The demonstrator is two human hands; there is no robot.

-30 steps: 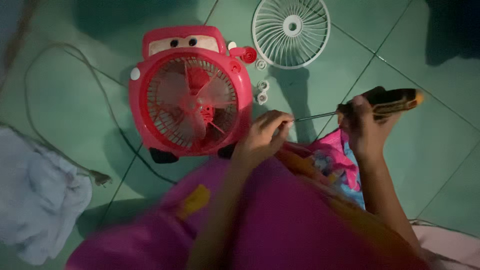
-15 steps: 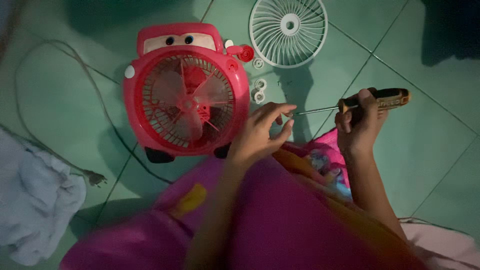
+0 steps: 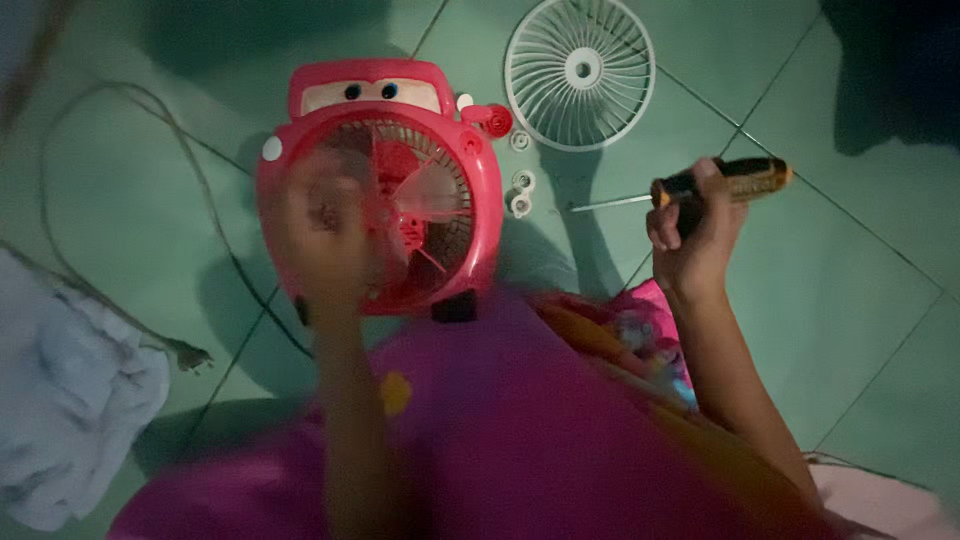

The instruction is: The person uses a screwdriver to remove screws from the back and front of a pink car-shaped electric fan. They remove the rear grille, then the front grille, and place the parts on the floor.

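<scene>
Green tiled floor, dimly lit: a red car-shaped fan is laid face-up, its detached white grille beside its upper right corner. The left hand, blurred, is spread over the fan's front; grip cannot be told. The right hand is closed on a screwdriver, shaft pointed left toward small white fittings.

green tiled floor under fan, grille

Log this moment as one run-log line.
left hand: blurred, over red fan | right hand: grips screwdriver | white grille: on floor
</scene>
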